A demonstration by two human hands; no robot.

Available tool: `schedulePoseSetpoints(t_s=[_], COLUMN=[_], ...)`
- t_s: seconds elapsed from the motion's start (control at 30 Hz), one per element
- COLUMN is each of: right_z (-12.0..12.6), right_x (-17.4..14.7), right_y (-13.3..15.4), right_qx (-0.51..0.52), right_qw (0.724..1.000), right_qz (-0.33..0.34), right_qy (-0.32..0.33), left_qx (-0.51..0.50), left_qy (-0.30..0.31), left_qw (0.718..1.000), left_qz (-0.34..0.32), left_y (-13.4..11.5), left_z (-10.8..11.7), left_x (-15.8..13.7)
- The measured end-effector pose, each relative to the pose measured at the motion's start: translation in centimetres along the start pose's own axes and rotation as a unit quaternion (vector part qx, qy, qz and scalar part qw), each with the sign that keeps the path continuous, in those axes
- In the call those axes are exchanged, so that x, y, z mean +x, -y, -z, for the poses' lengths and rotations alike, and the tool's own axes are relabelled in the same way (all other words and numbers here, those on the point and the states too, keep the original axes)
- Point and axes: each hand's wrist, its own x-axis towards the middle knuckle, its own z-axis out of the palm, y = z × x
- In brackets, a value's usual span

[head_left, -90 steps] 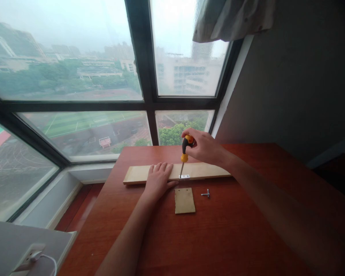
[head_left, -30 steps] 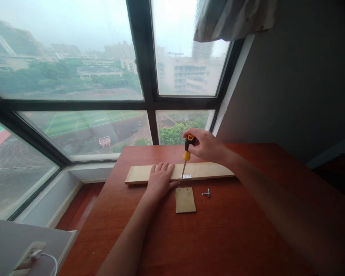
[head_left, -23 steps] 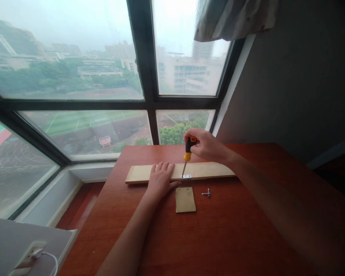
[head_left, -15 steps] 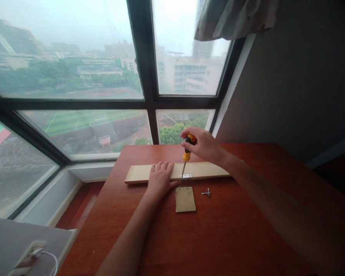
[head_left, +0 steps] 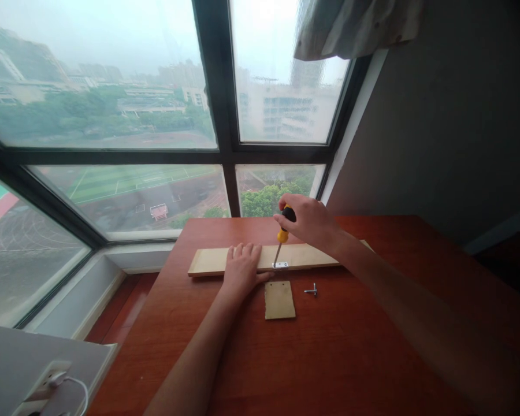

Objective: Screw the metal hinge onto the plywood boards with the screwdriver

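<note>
Since half a second ago, your right hand [head_left: 311,221] has turned a little on the screwdriver [head_left: 282,236], while your left hand [head_left: 241,267] has stayed in the same spot. Your right fingers and thumb are clamped on the black and yellow handle. It leans a bit to the right, and its tip meets the left part of a small silver plate [head_left: 281,265]. That plate sits on the near long edge of the pale wooden board [head_left: 305,255]. Your left fingers lie on top of the board, just left of the plate, with small gaps between them. Your left thumb is spread away from them, along the board's near edge. The board lies across the far part of the brown table [head_left: 329,352], near its far edge, with its left end close to the table's left edge. Your right arm hides some of its right part. Just on the near side of the board, apart from it, a flat tan square [head_left: 279,301] with two little holes lies well in from the table's left edge. Right of the square are some small silver screws [head_left: 312,290]. Past the table's far edge is a big window [head_left: 231,155].
</note>
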Motion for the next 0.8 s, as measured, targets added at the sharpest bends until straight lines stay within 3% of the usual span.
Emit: schedulePoseSetpoints(t_s=[0.3, 0.57, 0.8], right_z=[-0.1, 0.1, 0.4], right_x=[-0.3, 0.0, 0.2], right_y=[-0.1, 0.3, -1.1], right_qx=[0.085, -0.023, 0.097], right_qw=[0.996, 1.0, 0.995], right_qz=[0.01, -0.017, 0.01], right_qy=[0.0, -0.008, 0.009], left_qx=[0.012, 0.01, 0.006], left_qy=[0.012, 0.016, 0.017], left_qw=[1.0, 1.0, 1.0], left_qz=[0.011, 0.009, 0.004], left_y=[-0.3, -0.2, -0.2], left_z=[-0.1, 0.2, 0.3], left_x=[0.1, 0.1, 0.1])
